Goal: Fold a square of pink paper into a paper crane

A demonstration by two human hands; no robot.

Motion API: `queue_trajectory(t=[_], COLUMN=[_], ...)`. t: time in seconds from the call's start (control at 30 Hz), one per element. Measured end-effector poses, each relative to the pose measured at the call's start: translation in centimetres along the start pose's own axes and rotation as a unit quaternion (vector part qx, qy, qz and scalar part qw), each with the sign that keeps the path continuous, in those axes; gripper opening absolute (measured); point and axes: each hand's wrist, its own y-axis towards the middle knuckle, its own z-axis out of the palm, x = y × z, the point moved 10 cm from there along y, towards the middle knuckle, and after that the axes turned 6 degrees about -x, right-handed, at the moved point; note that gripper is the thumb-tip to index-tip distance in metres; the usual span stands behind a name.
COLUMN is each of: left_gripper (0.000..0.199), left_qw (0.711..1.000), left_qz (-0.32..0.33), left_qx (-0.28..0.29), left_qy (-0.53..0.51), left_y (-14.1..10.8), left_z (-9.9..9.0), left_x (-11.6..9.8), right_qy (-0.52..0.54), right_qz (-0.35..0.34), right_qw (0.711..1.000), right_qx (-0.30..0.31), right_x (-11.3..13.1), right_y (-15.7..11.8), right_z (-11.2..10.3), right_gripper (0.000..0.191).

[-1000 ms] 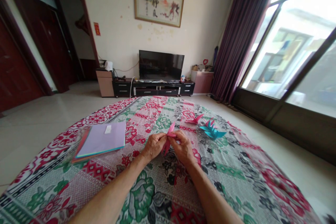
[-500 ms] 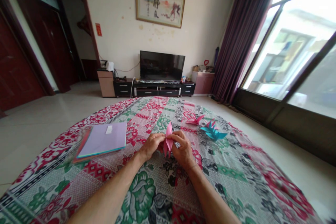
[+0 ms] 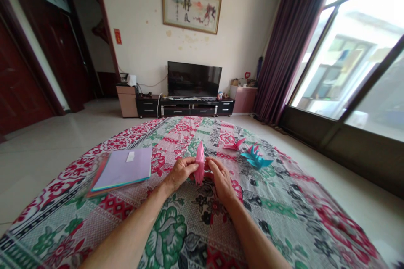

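A narrow, pointed piece of pink folded origami paper [image 3: 200,164] stands upright at the middle of the view, just above the tablecloth. My left hand [image 3: 180,173] pinches it from the left between thumb and fingers. Close by its right edge is my right hand [image 3: 222,177], its thumb and fingers slightly apart and not gripping the paper. Further right on the cloth lie a pink paper crane [image 3: 234,144] and a blue paper crane [image 3: 257,160], with more pink folded paper [image 3: 253,149] partly hidden behind the blue one.
A stack of coloured paper sheets [image 3: 124,169], lilac on top, lies to the left with a small white slip [image 3: 130,156] on it. The patterned tablecloth [image 3: 167,235] covers the round table. Beyond stand a television [image 3: 194,80] and a low black cabinet [image 3: 179,108].
The pink folded paper has turned and now looks narrower and flatter. My right hand has let go of it and drawn slightly right; my left hand still holds it.
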Motion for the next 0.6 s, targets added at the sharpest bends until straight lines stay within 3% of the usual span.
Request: queue_trajectory(t=[0.13,0.37,0.6], left_gripper=[0.026,0.024,0.021], left_qw=[0.999,0.996,0.997], left_qz=[0.019,0.069,0.063], left_qx=[-0.004,0.007,0.017], left_qy=[0.027,0.060,0.042], left_y=[0.1,-0.2,-0.5], left_z=[0.0,0.4,0.6], left_x=[-0.4,-1.8,-1.7], right_qy=[0.032,0.056,0.009], right_qz=[0.044,0.070,-0.005], right_qw=[0.995,0.993,0.999], right_qx=[0.082,0.075,0.033], right_x=[-0.4,-1.1,0.3], right_y=[-0.3,0.0,0.2], right_z=[1.8,1.7,0.9], right_gripper=[0.039,0.034,0.024])
